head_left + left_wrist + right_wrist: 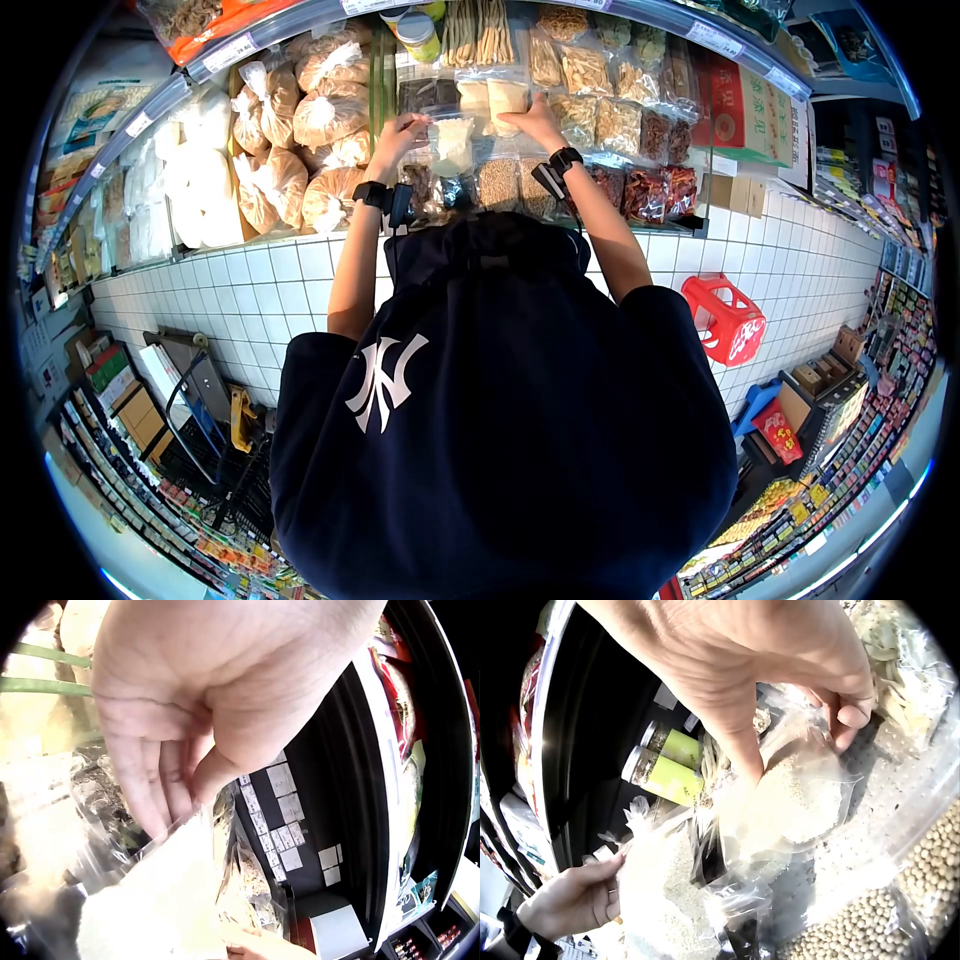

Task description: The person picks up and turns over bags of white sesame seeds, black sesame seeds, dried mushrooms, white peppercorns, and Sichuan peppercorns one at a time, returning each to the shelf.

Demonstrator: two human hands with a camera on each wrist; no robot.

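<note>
At the front of the display bin, my left hand (397, 142) pinches the top edge of a clear plastic bag of white granules (453, 147) between thumb and fingers. That white bag (161, 892) hangs below the fingertips in the left wrist view, its contents washed out by glare. My right hand (537, 124) grips a clear bag of pale, fine grain (507, 102), thumb on one side and fingers curled at the other. In the right wrist view this pale bag (802, 799) lies tilted over the bin floor (885, 787), close beside the white one.
Bags of beige beans (498, 186) lie nearest my body. Jars with green labels (671, 776) and bundled dried sticks (478, 32) stand at the back. Large tied bags (330, 110) fill the left, packets of dried goods (618, 122) the right. A red stool (725, 320) stands behind on the floor.
</note>
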